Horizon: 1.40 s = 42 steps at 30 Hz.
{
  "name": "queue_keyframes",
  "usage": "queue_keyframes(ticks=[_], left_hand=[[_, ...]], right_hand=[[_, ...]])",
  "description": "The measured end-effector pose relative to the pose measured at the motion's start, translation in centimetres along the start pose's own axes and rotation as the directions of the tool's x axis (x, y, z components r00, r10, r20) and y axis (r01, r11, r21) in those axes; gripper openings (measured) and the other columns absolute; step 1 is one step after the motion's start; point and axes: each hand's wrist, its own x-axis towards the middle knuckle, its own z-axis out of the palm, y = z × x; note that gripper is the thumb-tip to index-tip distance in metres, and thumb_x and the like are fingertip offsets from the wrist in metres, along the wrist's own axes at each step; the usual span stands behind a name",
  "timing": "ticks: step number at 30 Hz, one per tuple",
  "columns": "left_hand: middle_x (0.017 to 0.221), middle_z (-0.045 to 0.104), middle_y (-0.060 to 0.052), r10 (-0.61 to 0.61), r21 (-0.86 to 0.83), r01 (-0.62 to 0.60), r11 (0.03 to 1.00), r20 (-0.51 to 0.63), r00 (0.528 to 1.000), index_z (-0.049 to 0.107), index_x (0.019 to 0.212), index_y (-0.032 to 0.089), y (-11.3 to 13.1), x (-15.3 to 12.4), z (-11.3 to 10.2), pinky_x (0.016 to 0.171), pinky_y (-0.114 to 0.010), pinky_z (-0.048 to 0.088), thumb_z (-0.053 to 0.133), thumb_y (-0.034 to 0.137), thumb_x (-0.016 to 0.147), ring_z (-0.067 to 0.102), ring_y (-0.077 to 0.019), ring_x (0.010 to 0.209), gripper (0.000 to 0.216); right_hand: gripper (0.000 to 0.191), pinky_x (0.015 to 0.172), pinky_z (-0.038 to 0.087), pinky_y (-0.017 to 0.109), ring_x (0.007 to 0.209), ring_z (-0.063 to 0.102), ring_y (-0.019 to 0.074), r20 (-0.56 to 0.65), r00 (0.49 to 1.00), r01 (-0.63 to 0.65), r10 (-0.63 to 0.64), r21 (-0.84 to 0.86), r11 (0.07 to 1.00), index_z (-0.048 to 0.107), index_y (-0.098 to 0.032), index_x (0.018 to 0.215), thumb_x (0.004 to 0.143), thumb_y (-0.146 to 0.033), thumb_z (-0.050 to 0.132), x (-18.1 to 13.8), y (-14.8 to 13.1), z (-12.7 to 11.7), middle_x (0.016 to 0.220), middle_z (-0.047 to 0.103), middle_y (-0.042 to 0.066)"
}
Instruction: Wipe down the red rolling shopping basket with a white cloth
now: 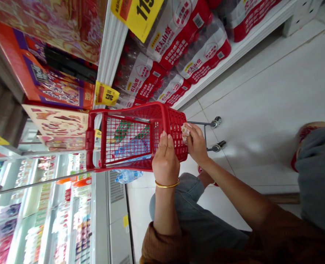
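Note:
The picture lies turned on its side. A small red plastic shopping cart [176, 119] stands before me, its metal legs and casters on the floor. My left hand [166, 157], with a gold bangle on the wrist, lies with straight fingers against the cart's basket edge; its thumb is hidden. Between the closed fingers of my right hand [197, 145] is a crumpled white cloth or tissue [185, 132] with orange-pink spots, held against the basket's slotted side. Blue-tinted bottles [133, 148] and something green-patterned show through the red grid.
Packs of red-labelled water bottles [162, 33] fill the low shelf beside the cart. Boxed goods [65, 121] and yellow price tags [106, 94] line the shelving. A refrigerated display [48, 205] holds many items. White floor tiles [261, 99] and jeans-clad legs [201, 212] are in view.

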Motion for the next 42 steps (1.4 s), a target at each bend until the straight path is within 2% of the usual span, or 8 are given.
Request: queue_keyframes(ticks=[4, 9, 14, 18, 23, 29, 35, 42], left_hand=[[0.13, 0.061, -0.018, -0.066, 0.003, 0.066, 0.998, -0.035, 0.997, 0.05, 0.135, 0.011, 0.6, 0.8, 0.2, 0.107, -0.039, 0.047, 0.04, 0.009, 0.093, 0.053, -0.0224, 0.128, 0.043], [0.15, 0.036, -0.023, -0.132, 0.058, 0.127, 0.99, 0.086, 0.988, 0.035, 0.144, 0.006, 1.6, 2.1, 0.9, 0.115, -0.043, 0.036, 0.037, 0.009, 0.094, 0.028, -0.0255, 0.143, 0.051], [0.152, 0.033, -0.022, -0.139, 0.171, 0.111, 0.979, 0.164, 0.977, 0.033, 0.146, 0.008, 2.1, 2.3, 1.4, 0.116, -0.05, 0.031, 0.037, 0.006, 0.093, 0.02, -0.0282, 0.146, 0.053], [0.151, 0.033, -0.024, -0.119, 0.212, 0.086, 0.973, 0.147, 0.982, 0.038, 0.143, 0.007, 2.2, 2.1, 1.6, 0.113, -0.051, 0.035, 0.038, 0.009, 0.094, 0.02, -0.0304, 0.145, 0.049], [0.151, 0.033, -0.023, -0.093, 0.174, 0.076, 0.982, 0.092, 0.991, 0.041, 0.141, 0.008, 2.2, 1.9, 1.9, 0.114, -0.053, 0.034, 0.041, 0.008, 0.092, 0.022, -0.0311, 0.145, 0.049], [0.149, 0.035, -0.025, -0.112, 0.177, 0.097, 0.979, 0.076, 0.991, 0.044, 0.139, 0.007, 2.4, 1.9, 2.1, 0.112, -0.053, 0.036, 0.039, 0.007, 0.092, 0.025, -0.0313, 0.144, 0.048], [0.15, 0.034, -0.024, -0.116, 0.164, 0.104, 0.981, 0.062, 0.991, 0.042, 0.141, 0.01, 2.4, 1.8, 2.2, 0.111, -0.054, 0.036, 0.042, 0.013, 0.093, 0.026, -0.0325, 0.144, 0.049], [0.149, 0.038, -0.022, -0.091, 0.178, 0.087, 0.98, 0.013, 0.996, 0.04, 0.143, 0.014, 2.7, 2.0, 2.2, 0.11, -0.051, 0.039, 0.042, 0.014, 0.092, 0.029, -0.0304, 0.143, 0.051]], right_hand=[[0.043, 0.116, 0.031, 0.05, 0.138, 0.038, 0.0213, 0.071, 0.997, 0.027, -0.038, 0.144, 0.989, 0.043, -0.026, 0.141, 0.1, -0.034, 0.031, -0.5, 0.2, -0.4, 0.145, 0.046, 0.008], [0.051, 0.119, 0.026, 0.052, 0.146, 0.024, 0.0224, 0.084, 0.996, 0.027, -0.038, 0.127, 0.992, 0.032, -0.026, 0.147, 0.098, -0.04, 0.041, -0.9, 0.7, 0.3, 0.156, 0.029, 0.009], [0.042, 0.115, 0.034, 0.049, 0.136, 0.041, 0.0205, 0.026, 1.0, 0.002, -0.005, 0.105, 0.994, 0.042, -0.025, 0.14, 0.1, -0.034, 0.037, 0.2, 0.7, 0.7, 0.143, 0.048, 0.011], [0.04, 0.114, 0.037, 0.046, 0.132, 0.046, 0.0203, -0.06, 0.996, 0.077, -0.068, 0.158, 0.984, 0.045, -0.026, 0.138, 0.099, -0.033, 0.039, 2.2, -1.9, 0.3, 0.136, 0.054, 0.009], [0.041, 0.114, 0.038, 0.045, 0.136, 0.042, 0.0197, 0.051, 0.981, 0.173, -0.189, 0.225, 0.959, 0.043, -0.031, 0.14, 0.1, -0.033, 0.035, 4.0, -4.0, 0.9, 0.144, 0.047, 0.005], [0.041, 0.111, 0.04, 0.048, 0.133, 0.044, 0.0216, 0.033, 0.965, 0.254, -0.26, 0.121, 0.96, 0.046, -0.032, 0.139, 0.099, -0.031, 0.04, 3.3, -2.0, 1.7, 0.142, 0.048, 0.008], [0.039, 0.109, 0.041, 0.05, 0.131, 0.047, 0.0233, 0.025, 0.981, 0.191, -0.194, 0.097, 0.977, 0.051, -0.032, 0.136, 0.098, -0.029, 0.041, 2.5, -0.5, 1.5, 0.137, 0.053, 0.008], [0.045, 0.112, 0.039, 0.05, 0.135, 0.043, 0.0223, 0.041, 0.988, 0.139, -0.146, 0.142, 0.98, 0.048, -0.034, 0.138, 0.096, -0.021, 0.039, 1.7, 0.9, 1.5, 0.143, 0.047, 0.006]])
